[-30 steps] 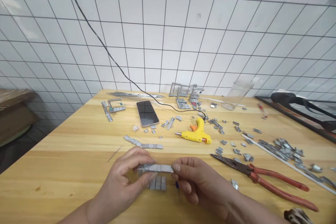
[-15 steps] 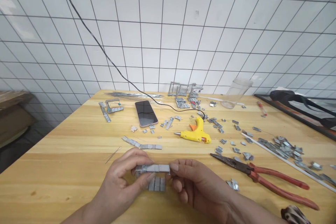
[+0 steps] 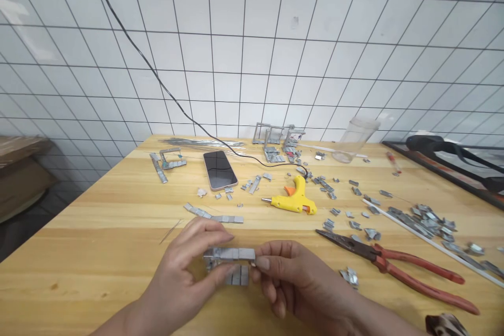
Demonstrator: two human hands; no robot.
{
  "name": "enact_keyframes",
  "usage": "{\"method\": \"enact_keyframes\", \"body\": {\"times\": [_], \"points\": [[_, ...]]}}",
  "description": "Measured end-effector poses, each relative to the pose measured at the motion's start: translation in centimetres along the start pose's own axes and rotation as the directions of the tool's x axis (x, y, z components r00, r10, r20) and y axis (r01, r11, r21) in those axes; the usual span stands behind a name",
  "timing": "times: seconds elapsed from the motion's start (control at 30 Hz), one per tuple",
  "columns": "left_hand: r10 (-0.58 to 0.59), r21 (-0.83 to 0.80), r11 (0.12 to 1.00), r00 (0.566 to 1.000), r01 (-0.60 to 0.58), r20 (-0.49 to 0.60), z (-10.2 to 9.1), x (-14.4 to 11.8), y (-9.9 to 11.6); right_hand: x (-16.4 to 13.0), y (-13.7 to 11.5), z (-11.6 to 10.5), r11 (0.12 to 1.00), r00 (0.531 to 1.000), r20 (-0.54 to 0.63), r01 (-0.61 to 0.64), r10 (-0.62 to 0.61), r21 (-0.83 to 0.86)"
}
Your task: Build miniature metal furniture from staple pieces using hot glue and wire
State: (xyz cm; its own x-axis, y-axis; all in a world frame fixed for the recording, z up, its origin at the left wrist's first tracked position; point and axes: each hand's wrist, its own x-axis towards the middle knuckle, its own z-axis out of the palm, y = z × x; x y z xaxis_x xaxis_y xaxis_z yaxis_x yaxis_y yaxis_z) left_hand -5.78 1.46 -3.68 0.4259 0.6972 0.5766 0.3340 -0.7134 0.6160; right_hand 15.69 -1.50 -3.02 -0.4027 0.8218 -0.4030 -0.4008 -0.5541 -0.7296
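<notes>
Near the table's front edge, a small grey metal frame [image 3: 236, 254] made of flat strip segments sits between my hands. Its upper bar runs level, and a segmented lower piece [image 3: 239, 276] shows beneath. My left hand [image 3: 177, 273] is curled around the left end, thumb across the front of the lower piece and fingers behind and above the bar. The thumb and index finger of my right hand [image 3: 289, 275] pinch the right end of the bar. Whether a tiny part is between those fingertips cannot be made out. Bent metal strips [image 3: 214, 215] lie just beyond my left hand.
A yellow glue gun [image 3: 295, 199] lies mid-table, its black cable trailing up left. Red-handled pliers [image 3: 378, 258] and scattered metal clips [image 3: 429, 220] are at right. A phone [image 3: 220, 169], similar frames [image 3: 271, 142] and a clear plastic cup [image 3: 354, 139] stand farther back.
My left fingers have lifted slightly off the top of the bar, opening a gap there. My right fingertips have shifted a little at the bar's right end. The frame stays nearly in place.
</notes>
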Motion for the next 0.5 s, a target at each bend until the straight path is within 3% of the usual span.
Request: {"method": "enact_keyframes", "body": {"times": [0.23,0.5], "points": [[0.162,0.146,0.974,0.983,-0.173,0.089,0.0,1.2,1.4,-0.2,-0.2,0.3,0.999,0.999,0.005,-0.038,0.038,0.012],[0.111,0.077,0.99,0.991,-0.116,0.07,0.6,1.4,1.5,0.2,-0.1,0.1,0.997,0.997,0.024,-0.071,0.071,0.02]]}}
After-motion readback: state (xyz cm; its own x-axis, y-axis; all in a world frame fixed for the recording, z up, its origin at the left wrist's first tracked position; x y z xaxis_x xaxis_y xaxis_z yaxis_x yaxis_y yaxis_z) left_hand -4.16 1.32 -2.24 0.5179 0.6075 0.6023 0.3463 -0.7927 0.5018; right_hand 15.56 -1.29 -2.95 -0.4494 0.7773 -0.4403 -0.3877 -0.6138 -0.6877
